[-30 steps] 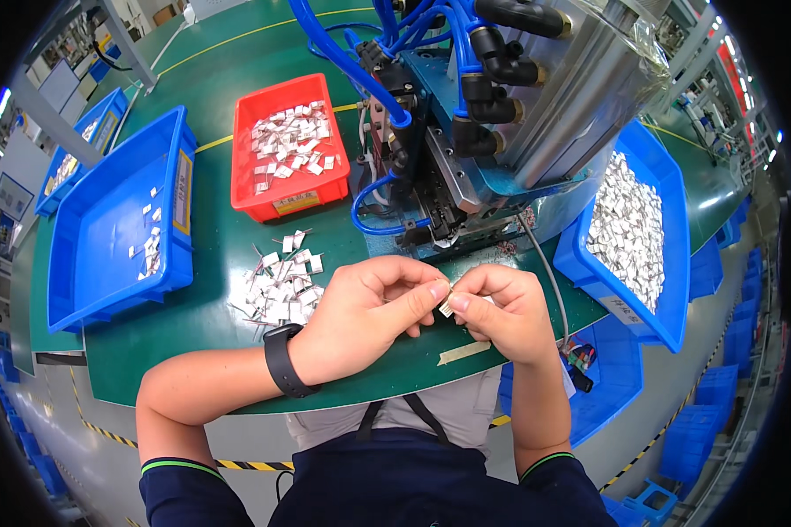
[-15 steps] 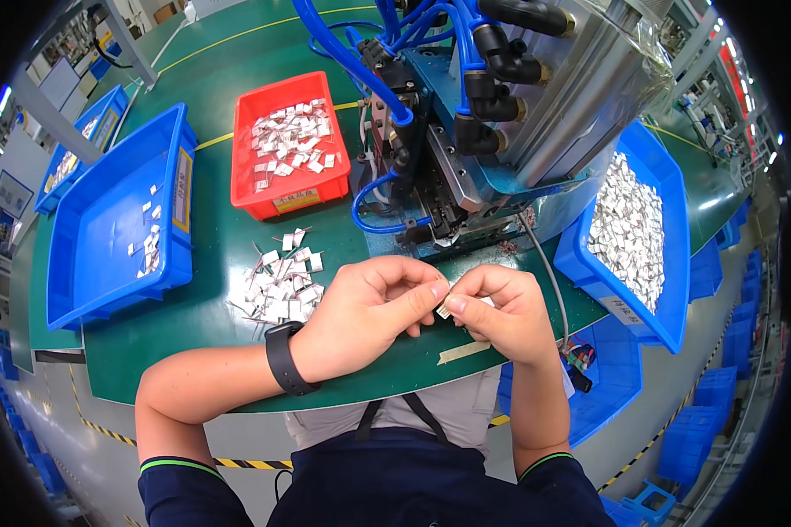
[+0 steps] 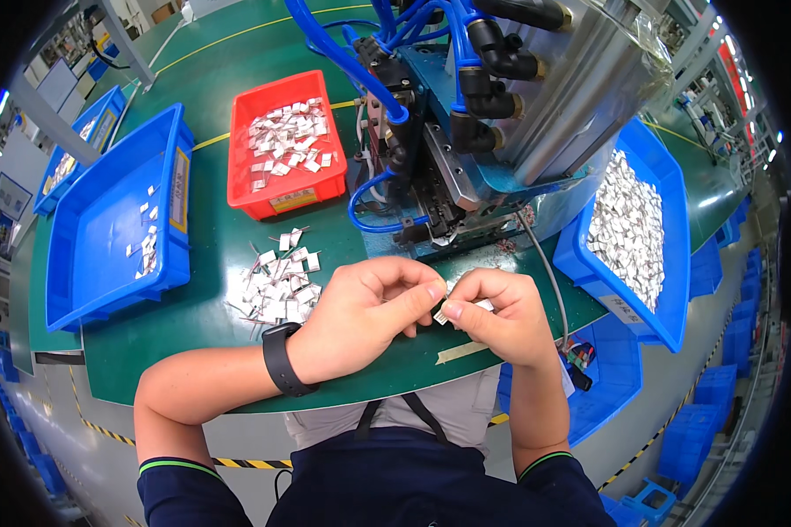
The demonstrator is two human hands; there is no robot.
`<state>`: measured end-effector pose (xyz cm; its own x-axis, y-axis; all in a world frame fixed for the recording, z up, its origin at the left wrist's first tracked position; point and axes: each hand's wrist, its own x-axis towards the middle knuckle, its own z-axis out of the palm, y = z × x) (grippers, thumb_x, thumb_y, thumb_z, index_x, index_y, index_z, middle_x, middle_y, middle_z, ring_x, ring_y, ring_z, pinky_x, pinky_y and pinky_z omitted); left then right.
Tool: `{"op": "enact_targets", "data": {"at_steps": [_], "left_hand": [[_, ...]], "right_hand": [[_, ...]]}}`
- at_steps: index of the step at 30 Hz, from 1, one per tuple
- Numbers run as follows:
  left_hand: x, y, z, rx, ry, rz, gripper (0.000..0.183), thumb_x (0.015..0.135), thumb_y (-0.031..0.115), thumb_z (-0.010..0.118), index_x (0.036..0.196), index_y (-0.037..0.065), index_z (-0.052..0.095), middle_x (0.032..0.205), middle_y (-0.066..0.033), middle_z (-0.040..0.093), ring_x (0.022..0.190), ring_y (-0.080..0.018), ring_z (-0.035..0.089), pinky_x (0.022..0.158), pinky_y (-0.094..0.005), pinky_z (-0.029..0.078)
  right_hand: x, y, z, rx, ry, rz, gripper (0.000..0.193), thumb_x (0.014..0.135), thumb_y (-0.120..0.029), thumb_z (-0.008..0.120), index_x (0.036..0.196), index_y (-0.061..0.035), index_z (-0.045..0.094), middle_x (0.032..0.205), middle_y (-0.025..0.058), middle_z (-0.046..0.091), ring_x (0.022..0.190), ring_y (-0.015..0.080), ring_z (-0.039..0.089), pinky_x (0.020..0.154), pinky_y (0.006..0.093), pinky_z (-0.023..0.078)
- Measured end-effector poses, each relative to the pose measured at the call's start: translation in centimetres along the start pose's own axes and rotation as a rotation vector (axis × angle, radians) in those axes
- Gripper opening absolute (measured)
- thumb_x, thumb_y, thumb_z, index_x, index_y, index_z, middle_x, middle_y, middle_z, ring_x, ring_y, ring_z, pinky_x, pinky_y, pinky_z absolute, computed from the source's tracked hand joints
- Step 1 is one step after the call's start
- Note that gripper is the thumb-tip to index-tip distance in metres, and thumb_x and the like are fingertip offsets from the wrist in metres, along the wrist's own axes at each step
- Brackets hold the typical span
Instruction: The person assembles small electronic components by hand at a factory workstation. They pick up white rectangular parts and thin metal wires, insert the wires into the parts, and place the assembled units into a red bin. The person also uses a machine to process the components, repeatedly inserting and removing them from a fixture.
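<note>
My left hand (image 3: 369,309) and my right hand (image 3: 504,314) meet over the table's front part, just before the press machine. The right thumb and fingers pinch a small white connector (image 3: 441,318), its lower end peeking out between the hands. More white (image 3: 485,305) shows behind the right thumb, perhaps another connector. Thumb and forefinger of the left hand are pressed together right beside it; what they grip is too small to make out. Left of that hand lies a loose pile of white connectors (image 3: 281,290) with short thin wires.
Behind my hands stands the press machine (image 3: 457,189) with blue air hoses. A red bin (image 3: 246,145) with white parts is at its left, a blue bin (image 3: 88,220) with a few parts farther left. At right a blue bin (image 3: 580,255) is heaped with white pieces.
The small connector between my fingertips has shifted slightly toward the left and tilted. Both hands otherwise keep nearly the same place and pinch.
</note>
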<state>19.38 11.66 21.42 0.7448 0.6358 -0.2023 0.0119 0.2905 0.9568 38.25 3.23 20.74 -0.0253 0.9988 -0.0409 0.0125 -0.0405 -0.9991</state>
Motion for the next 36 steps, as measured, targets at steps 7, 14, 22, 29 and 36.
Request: {"op": "enact_targets", "data": {"at_steps": [7,14,22,29,36], "left_hand": [[0.04,-0.04,-0.08,-0.023,0.023,0.004,0.018,0.095,0.015,0.059,0.102,-0.002,0.063,0.084,-0.0041,0.063,0.072,-0.0099,0.059,0.065,-0.0238,0.050],[0.07,-0.11,0.04,-0.010,0.035,-0.006,0.019,0.095,0.015,0.059,0.102,-0.002,0.063,0.084,-0.0041,0.063,0.072,-0.0100,0.060,0.064,-0.0236,0.050],[0.04,-0.25,0.10,-0.050,0.029,0.003,0.018,0.095,0.015,0.059,0.102,-0.002,0.062,0.084,-0.0049,0.064,0.072,-0.0099,0.060,0.064,-0.0231,0.050],[0.03,-0.47,0.23,-0.039,0.036,0.030,0.025,0.094,0.020,0.062,0.106,-0.002,0.063,0.081,-0.0037,0.064,0.070,-0.0067,0.058,0.063,-0.0212,0.048],[0.05,-0.56,0.21,-0.041,0.041,0.028,0.023,0.094,0.019,0.062,0.104,-0.002,0.063,0.080,-0.0031,0.064,0.070,-0.0064,0.058,0.063,-0.0211,0.048]], "right_hand": [[-0.08,0.33,-0.06,0.027,0.045,-0.009,0.011,0.086,-0.010,0.068,0.085,0.0009,0.067,0.079,0.0029,0.067,0.075,0.0057,0.057,0.066,0.0217,0.045],[-0.13,0.38,-0.11,0.083,0.080,0.010,0.012,0.087,-0.010,0.068,0.085,0.0009,0.066,0.079,0.0017,0.065,0.075,0.0049,0.056,0.066,0.0214,0.044],[-0.13,0.38,-0.07,0.091,0.087,0.022,0.011,0.087,-0.010,0.068,0.084,0.0006,0.066,0.078,0.0014,0.065,0.074,0.0047,0.055,0.065,0.0210,0.044],[-0.11,0.32,0.04,0.079,0.070,0.022,0.011,0.086,-0.010,0.068,0.084,0.0004,0.066,0.077,0.0010,0.065,0.073,0.0046,0.055,0.065,0.0209,0.043],[-0.16,0.50,-0.10,0.069,0.080,0.012,0.012,0.086,-0.011,0.068,0.084,0.0004,0.065,0.078,0.0015,0.065,0.074,0.0048,0.055,0.065,0.0214,0.044]]}}
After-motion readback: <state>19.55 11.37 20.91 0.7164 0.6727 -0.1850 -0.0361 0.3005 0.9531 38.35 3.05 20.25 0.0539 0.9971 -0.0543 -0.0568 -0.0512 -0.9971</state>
